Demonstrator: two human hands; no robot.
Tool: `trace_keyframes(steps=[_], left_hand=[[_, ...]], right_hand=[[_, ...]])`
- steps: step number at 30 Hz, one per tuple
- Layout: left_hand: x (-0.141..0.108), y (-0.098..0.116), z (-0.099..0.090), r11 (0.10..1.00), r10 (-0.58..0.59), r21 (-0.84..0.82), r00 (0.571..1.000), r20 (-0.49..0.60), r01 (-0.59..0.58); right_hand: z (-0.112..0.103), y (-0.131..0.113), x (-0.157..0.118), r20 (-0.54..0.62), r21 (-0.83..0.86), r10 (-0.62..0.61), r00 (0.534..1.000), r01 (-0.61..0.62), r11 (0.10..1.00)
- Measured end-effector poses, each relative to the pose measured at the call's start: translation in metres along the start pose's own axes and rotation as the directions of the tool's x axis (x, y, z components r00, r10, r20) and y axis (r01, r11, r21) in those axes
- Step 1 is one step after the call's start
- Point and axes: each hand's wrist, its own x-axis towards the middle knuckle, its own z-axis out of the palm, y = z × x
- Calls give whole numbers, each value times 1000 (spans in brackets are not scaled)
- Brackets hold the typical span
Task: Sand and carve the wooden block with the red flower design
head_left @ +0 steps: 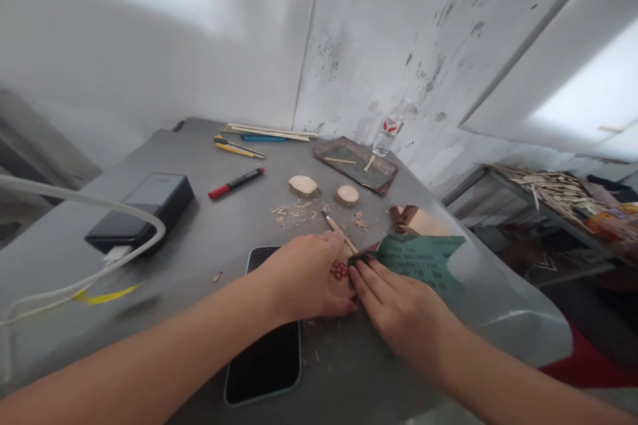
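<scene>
The green sheet (423,260) reads "WATERPROOF" and "ABRASIVE PAP…", with "NO" before blurred digits; the red mark on the bottle label (391,125) is illegible.

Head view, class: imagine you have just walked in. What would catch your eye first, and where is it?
First, the green sandpaper at the right hand, beside the red flower on the piece in the left hand. Just beyond the hands, two pale wood discs sit near scattered shavings. A dark-screened phone lies partly under the left forearm.
</scene>
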Motion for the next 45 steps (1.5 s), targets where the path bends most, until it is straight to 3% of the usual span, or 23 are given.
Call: trace_keyframes(steps=[5, 12, 20, 29, 37, 45], left_hand=[[1, -2, 3, 1000, 12, 11, 1000, -3, -12], [1, 2, -2, 999, -15, 28, 1000, 5, 15], [0, 0, -4, 1000, 13, -18, 999, -42, -14], [1, 3, -5, 998, -18, -58, 999, -48, 15], [2, 0, -3, 997, -27, -67, 999, -35, 25], [-4, 0, -3, 989, -49, -138, 999, 12, 50]], right_hand=[[8, 14, 11, 21, -8, -52, 998, 52, 999], [-5, 5, -9, 28, 11, -106, 994, 105, 994], [9, 32, 12, 21, 66, -111, 994, 110, 992], [-1, 2, -5, 32, 45, -44, 999, 43, 998], [12, 39, 21, 21, 195, -126, 992, 119, 974], [-11, 55, 30, 58, 363, -60, 996, 35, 931]])
